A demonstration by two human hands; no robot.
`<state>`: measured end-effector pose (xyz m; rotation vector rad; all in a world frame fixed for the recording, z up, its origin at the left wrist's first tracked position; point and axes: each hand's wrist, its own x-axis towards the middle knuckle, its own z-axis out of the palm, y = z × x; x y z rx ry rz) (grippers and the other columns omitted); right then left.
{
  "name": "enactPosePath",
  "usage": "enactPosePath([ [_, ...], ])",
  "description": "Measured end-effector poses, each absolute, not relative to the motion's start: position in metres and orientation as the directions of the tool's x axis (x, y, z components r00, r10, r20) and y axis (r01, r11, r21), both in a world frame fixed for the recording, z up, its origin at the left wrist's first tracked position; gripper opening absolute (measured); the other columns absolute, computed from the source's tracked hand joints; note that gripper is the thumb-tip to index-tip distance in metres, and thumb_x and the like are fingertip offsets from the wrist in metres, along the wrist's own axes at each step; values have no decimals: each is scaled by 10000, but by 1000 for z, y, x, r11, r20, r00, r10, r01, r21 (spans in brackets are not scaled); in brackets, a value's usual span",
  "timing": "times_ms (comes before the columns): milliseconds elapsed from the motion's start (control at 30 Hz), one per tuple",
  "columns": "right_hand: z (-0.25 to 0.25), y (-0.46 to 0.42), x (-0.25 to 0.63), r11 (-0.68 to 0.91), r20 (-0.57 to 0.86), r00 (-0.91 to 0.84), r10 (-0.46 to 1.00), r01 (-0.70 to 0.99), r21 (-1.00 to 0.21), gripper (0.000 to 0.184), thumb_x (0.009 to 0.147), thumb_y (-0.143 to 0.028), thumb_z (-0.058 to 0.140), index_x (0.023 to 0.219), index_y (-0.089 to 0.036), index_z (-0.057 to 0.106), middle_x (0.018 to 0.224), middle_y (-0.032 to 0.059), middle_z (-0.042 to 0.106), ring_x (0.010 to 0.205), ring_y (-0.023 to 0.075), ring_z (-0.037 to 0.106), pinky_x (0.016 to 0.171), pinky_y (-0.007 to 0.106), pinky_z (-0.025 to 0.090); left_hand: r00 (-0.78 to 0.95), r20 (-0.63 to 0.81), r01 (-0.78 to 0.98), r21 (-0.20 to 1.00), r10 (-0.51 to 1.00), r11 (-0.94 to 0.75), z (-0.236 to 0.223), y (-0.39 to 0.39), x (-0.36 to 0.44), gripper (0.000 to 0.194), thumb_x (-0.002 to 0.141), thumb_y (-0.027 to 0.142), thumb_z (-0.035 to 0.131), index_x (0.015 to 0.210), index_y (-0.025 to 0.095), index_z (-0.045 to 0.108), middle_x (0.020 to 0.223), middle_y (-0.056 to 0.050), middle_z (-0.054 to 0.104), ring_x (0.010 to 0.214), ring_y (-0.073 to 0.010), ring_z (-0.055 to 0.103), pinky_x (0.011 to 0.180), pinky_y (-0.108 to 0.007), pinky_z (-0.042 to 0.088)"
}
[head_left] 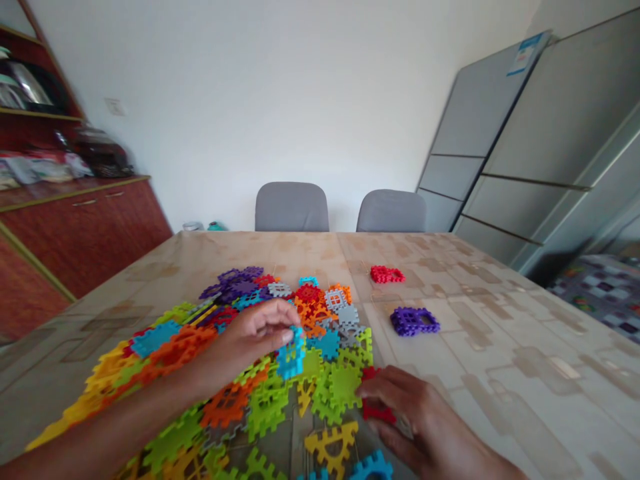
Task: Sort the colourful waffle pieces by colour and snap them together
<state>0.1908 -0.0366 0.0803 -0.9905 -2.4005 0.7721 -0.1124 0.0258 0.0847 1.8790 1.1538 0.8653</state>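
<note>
My left hand (263, 327) pinches a light-blue interlocking plastic tile (291, 357) with a window-like cutout, held up above the pile. Low on the right, my right hand (410, 417) has its fingers and thumb apart over a red tile (377, 417), which it partly covers. The fingertips reach the edge of a lime-green tile (345, 387); whether they touch it I cannot tell. Beneath and around both hands lies a loose pile of tiles in several colours, with an orange tile (233, 403) left of the blue one. A yellow triangular piece (333, 445) lies nearest me.
To the right of the pile are a purple stack of tiles (414, 321) and, farther back, a red stack (387, 274). Two grey chairs (291, 207) stand behind the patterned table (500, 347). A wooden cabinet (90, 220) is at left, a grey refrigerator (465, 120) at right.
</note>
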Motion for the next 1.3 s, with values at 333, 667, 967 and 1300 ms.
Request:
enactPosePath([
  [333,71,-40,144,410,289,-689,665,14,-912,398,891,-312,722,1263,-232,605,1033,44,655,785,151,592,685,277,509,253,119,42,990,960,-134,77,-61,-83,443,878,692,665,809,257,717,1157,-54,716,1111,-264,658,923,-340,522],
  [667,89,-33,134,351,146,-809,569,78,-933,310,964,-371,630,738,-176,545,679,-63,451,628,89,403,556,229,305,256,133,45,988,958,-149,61,-65,-91,430,828,686,725,1006,296,753,1093,-44,721,1029,-250,693,844,-308,563],
  [967,90,-39,142,45,-186,-805,563,254,-966,329,950,-434,654,769,-176,559,693,-40,562,591,81,520,558,191,440,319,294,610,664,901,-433,46,-109,-109,697,770,474,798,1412,382,543,1311,-29,702,1145,-295,691,948,-339,586],
  [1300,88,-51,145,57,-187,-774,605,276,-959,260,955,-344,597,770,-162,578,670,-35,531,563,72,515,539,173,446,395,556,692,344,732,-635,56,-108,-90,306,1015,371,538,1319,344,549,1101,13,781,923,-176,756,923,-203,565],
])
